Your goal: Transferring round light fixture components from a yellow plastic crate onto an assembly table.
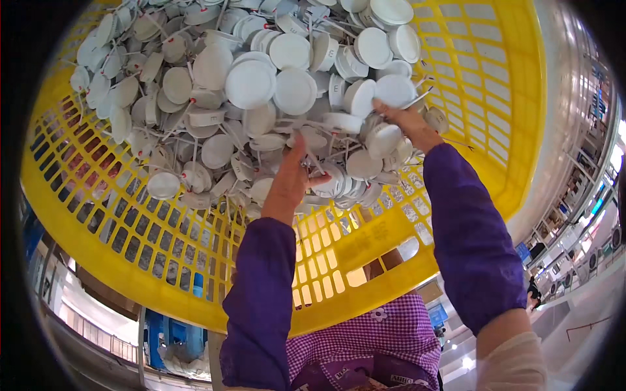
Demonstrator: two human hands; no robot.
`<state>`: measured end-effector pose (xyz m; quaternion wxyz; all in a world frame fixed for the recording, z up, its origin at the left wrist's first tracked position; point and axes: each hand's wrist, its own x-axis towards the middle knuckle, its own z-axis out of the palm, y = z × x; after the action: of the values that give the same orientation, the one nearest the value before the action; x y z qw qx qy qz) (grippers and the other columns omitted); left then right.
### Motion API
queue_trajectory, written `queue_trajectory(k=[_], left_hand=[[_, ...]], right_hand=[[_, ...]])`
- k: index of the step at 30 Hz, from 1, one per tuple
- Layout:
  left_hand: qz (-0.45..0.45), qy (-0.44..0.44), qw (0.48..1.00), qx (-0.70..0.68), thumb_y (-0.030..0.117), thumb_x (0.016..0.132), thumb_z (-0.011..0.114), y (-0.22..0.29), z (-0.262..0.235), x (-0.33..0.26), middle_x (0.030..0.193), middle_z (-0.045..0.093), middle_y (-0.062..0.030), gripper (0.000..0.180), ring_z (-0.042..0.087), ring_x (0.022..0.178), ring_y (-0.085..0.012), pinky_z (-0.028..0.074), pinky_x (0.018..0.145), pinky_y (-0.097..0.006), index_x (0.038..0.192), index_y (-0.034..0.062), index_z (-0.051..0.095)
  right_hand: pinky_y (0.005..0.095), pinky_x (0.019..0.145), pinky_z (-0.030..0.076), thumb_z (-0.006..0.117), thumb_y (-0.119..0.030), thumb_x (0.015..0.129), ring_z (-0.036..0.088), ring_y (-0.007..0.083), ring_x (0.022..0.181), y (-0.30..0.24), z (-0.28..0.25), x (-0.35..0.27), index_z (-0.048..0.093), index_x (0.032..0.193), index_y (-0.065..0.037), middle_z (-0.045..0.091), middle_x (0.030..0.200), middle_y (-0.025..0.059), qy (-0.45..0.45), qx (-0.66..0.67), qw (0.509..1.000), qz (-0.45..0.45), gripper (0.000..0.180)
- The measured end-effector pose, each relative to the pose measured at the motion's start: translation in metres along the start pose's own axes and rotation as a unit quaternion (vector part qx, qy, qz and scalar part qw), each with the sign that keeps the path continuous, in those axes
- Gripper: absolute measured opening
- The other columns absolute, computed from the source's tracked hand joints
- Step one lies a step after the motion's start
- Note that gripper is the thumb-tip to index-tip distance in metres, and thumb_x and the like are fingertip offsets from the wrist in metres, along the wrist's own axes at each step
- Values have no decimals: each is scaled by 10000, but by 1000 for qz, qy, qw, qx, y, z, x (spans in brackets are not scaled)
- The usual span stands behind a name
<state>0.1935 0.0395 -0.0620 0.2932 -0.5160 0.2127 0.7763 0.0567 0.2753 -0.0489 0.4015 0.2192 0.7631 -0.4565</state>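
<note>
A big heap of white round disc-shaped units [251, 85] with short wires and small red connectors fills much of a yellow plastic basket [156, 287]. My left hand [290, 182] reaches into the near middle of the heap. Its thumb points right, apart from the raised fingers, and the fingertips touch discs and wires. To the right, my right hand [407, 124] has its fingers closed at the edge of a white disc [359, 98]; its thumb is mostly hidden. Other discs lie close around both hands.
The basket's slotted wall curves up on the right, and its thick rim runs below my forearms. Purple sleeves cover both forearms, above a purple checked apron [372, 326]. Blue objects [176, 335] stand beyond the rim at lower left. Shelving [574, 176] lines the far right.
</note>
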Motion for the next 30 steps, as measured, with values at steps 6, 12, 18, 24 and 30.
queue_trajectory(k=[6, 12, 18, 24, 30], left_hand=[[22, -15, 999, 27, 332, 826, 671, 11, 20, 19, 1418, 300, -83, 567, 466, 1163, -370, 467, 850, -582, 1309, 151, 435], [-83, -25, 981, -172, 216, 842, 673, 1, -18, 34, 1282, 426, -155, 496, 519, 1054, -404, 539, 832, -523, 1261, 80, 444], [-99, -2, 990, -103, 128, 881, 584, -26, 5, 49, 1226, 516, -124, 387, 526, 1107, -297, 528, 851, -535, 1245, 53, 476], [-59, -10, 983, -176, 179, 925, 523, -14, 22, 48, 1284, 494, -107, 396, 537, 1115, -295, 515, 836, -512, 1295, 76, 430], [26, -25, 965, -260, 324, 908, 557, -37, 24, 47, 1244, 522, -62, 442, 533, 1128, -233, 495, 878, -423, 1287, 123, 452]], right_hand=[[345, 909, 457, 788, -423, 711, 577, 196, 1038, -21, 16, 23, 552, 1203, -55, 626, 1077, 43, -98, -25, 992, 74, 658], [328, 922, 440, 762, -460, 720, 579, 190, 1042, -37, 30, 8, 550, 1236, -63, 617, 1147, 67, -129, -28, 991, -25, 684], [321, 901, 447, 768, -474, 703, 583, 183, 1023, -2, 23, 23, 558, 1224, -67, 620, 1135, 69, -124, -98, 987, -26, 694], [299, 867, 464, 733, -430, 765, 592, 149, 968, -12, 37, 18, 615, 1125, -42, 638, 1060, 44, -147, 24, 988, 32, 542], [262, 796, 474, 698, -444, 784, 600, 124, 866, -6, 54, 11, 640, 1092, -54, 649, 1001, 41, -160, 83, 979, 93, 500]])
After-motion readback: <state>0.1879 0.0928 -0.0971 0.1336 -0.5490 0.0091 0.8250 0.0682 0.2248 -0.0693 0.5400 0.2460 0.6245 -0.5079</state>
